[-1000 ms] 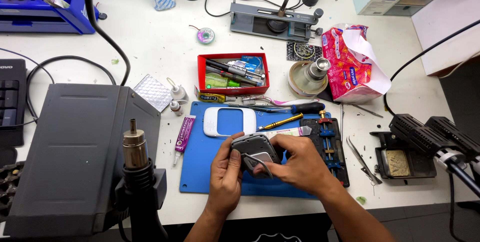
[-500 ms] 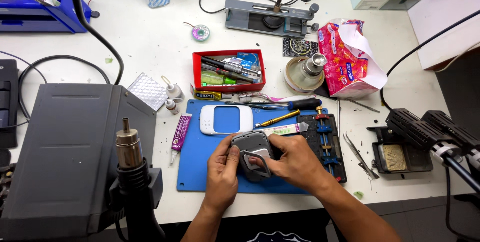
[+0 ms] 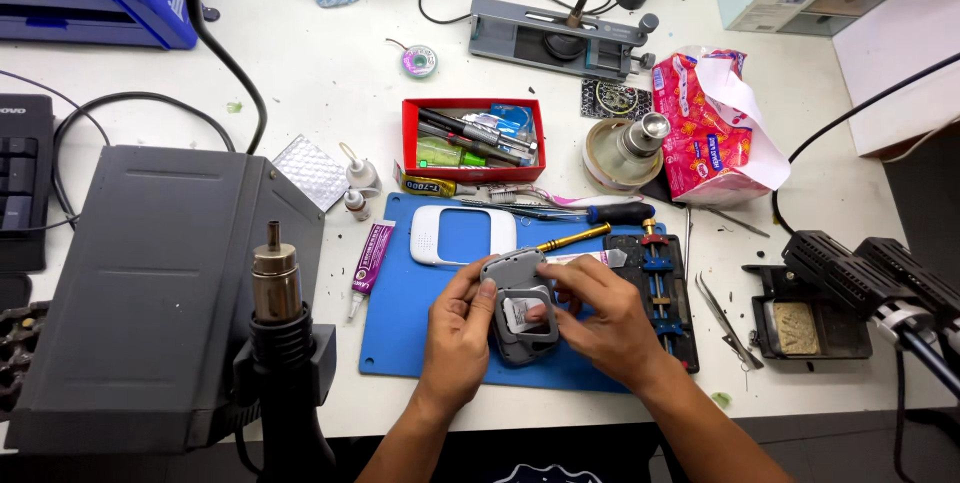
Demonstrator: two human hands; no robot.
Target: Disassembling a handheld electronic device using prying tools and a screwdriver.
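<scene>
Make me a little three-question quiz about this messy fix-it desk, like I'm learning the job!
1. True or false: both hands hold the grey device shell over the blue mat.
2. What lies on the mat just beyond the hands? A) white frame B) banana C) cup
3. What colour is the open box of tools?

Key:
1. True; the left hand and right hand grip it.
2. A, the white frame.
3. Red, the red box.

An electronics repair workshop: hot-air station (image 3: 160, 283), blue mat (image 3: 420, 333) (tools everywhere), soldering stand (image 3: 810, 318).
</scene>
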